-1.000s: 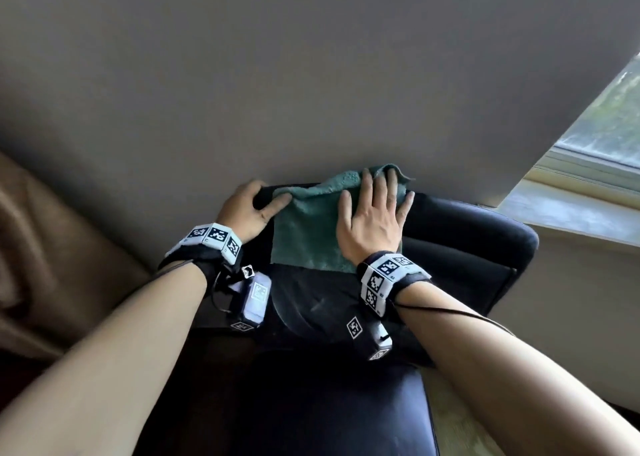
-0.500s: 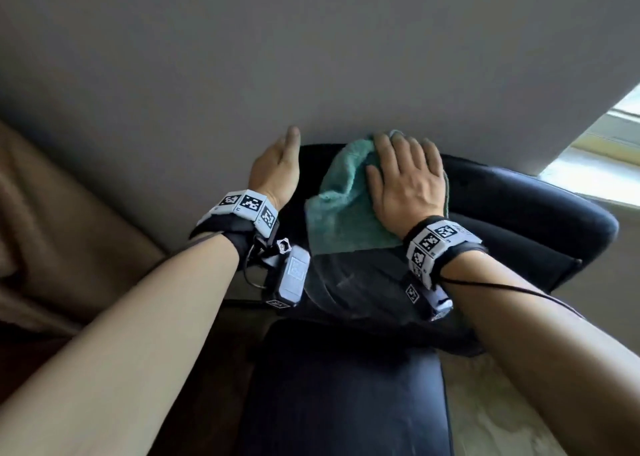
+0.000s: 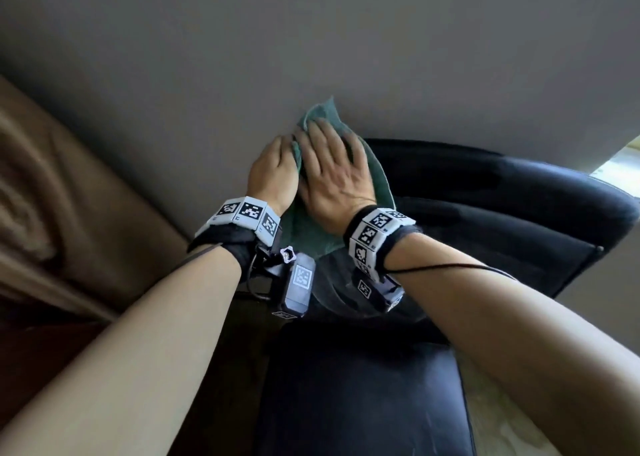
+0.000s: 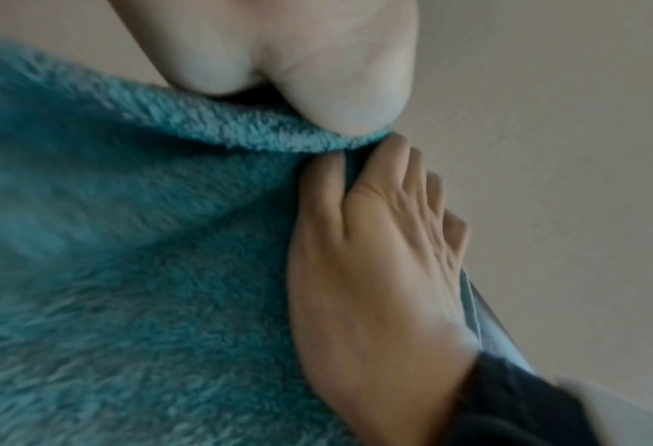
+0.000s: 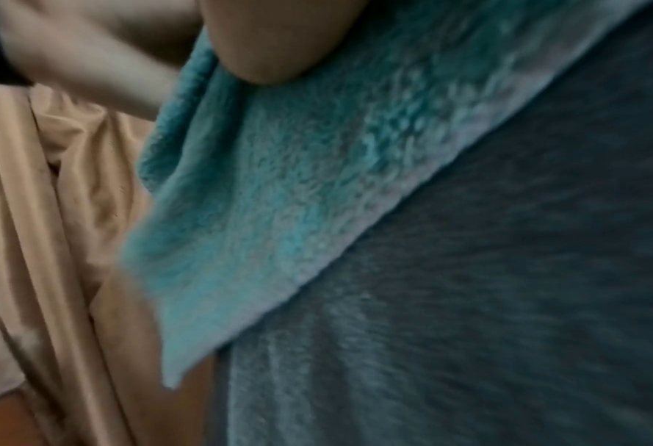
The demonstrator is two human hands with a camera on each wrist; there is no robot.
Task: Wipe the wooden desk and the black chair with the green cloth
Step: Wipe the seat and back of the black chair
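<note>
While the flat right hand [image 3: 337, 178] presses the green cloth [image 3: 375, 182] onto the black chair's backrest [image 3: 485, 192], the left hand [image 3: 273, 173] pinches its edge; the backrest's right side probably comes next.

The wall [image 3: 311, 40] stands close behind the chair [image 3: 485, 192], blocking any reach past its back; a curtain [image 3: 52, 185] crowds the left. The seat [image 3: 363, 396] below lies open.
</note>
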